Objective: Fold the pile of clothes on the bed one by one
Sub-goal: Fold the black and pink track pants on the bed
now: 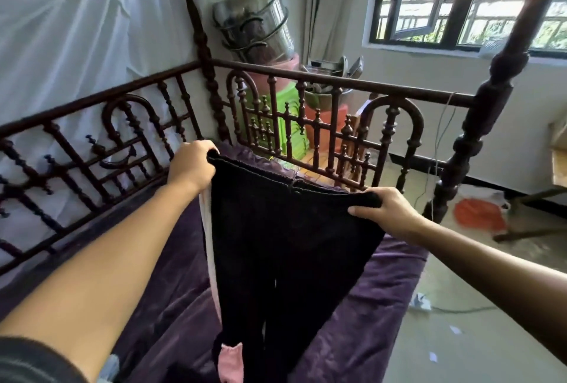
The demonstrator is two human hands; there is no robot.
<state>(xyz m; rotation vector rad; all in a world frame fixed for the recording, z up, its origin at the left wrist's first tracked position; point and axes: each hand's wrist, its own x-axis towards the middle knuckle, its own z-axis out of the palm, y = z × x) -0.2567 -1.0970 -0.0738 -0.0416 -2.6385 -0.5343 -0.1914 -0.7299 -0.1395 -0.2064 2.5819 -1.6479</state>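
A: What have the hands got?
B: The left hand (pixel 191 165) and the right hand (pixel 386 211) each grip an end of the black trousers' (pixel 285 244) waistband, which is stretched between them.
A: And the trousers?
B: They hang below the hands over the purple bed (pixel 368 306). Pink lining (pixel 230 358) shows at a cuff.

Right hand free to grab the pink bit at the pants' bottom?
Probably not: the right hand grips the waistband of the pants, as does the left hand; the pink bit hangs far below.
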